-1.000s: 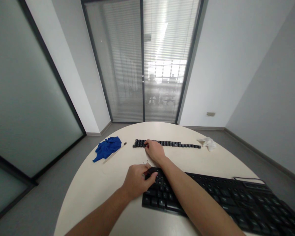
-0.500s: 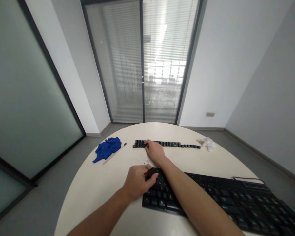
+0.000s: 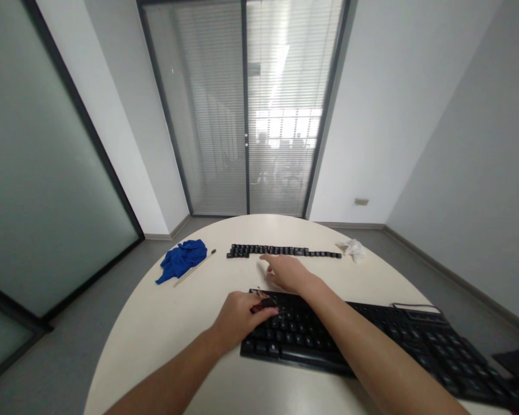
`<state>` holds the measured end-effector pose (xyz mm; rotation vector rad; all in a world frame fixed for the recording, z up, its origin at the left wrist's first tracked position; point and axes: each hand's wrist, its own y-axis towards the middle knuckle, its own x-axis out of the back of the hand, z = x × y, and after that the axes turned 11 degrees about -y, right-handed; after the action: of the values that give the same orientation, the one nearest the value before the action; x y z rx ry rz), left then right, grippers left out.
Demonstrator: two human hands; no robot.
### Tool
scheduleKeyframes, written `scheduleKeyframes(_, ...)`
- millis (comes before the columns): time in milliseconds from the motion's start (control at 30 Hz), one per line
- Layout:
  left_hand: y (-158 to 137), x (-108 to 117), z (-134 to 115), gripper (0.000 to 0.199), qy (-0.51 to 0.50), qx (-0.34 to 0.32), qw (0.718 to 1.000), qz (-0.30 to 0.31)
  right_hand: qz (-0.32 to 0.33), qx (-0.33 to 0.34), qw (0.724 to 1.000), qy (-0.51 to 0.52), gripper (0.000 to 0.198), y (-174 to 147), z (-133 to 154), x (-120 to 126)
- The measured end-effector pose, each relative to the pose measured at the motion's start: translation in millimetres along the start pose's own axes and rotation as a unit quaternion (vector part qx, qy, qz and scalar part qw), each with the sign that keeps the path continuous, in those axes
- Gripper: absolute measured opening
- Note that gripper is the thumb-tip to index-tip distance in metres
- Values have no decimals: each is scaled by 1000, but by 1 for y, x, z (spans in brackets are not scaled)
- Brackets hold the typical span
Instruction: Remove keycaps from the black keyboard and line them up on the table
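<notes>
My left hand rests over the left end of a black keyboard. It is closed around a small dark-red keycap puller, whose thin wire prongs stick out past the fingers. My right hand hovers in front of a row of loose black keycaps, its index finger stretched towards them. No item shows in its fingers, though the underside is hidden. The right forearm crosses above the keyboard and covers part of it. At their left end, the keycaps stand several rows deep.
On the left of the round white table lie a crumpled blue cloth and a thin brush. A crumpled white tissue lies at the right end of the keycaps. The keyboard's cable loops behind it.
My right hand has drawn back and right from the left part of the keycaps, and its index finger has straightened. My left hand still holds the puller. The view has shifted slightly right.
</notes>
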<state>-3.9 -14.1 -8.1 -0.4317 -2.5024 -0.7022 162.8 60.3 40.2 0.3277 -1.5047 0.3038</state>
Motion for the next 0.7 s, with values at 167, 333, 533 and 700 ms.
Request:
scheduleKeyframes(167, 1, -5, -4, 21, 35, -6, 999, 13, 41, -3, 999, -14, 25, -67, -30, 7)
scheduleKeyframes(333, 1, -5, -9, 24, 29, 0, 1000, 8, -3, 66, 993, 97, 35, -100, -49, -2)
scheduleKeyframes(533, 1, -6, -8, 18, 30, 1, 1000, -9, -30, 99, 979, 176, 33, -92, -46, -19)
scheduleKeyframes(700, 2, -7, -9, 22, 32, 17, 999, -23, -37, 86, 975, 200, 32, -89, -42, -24)
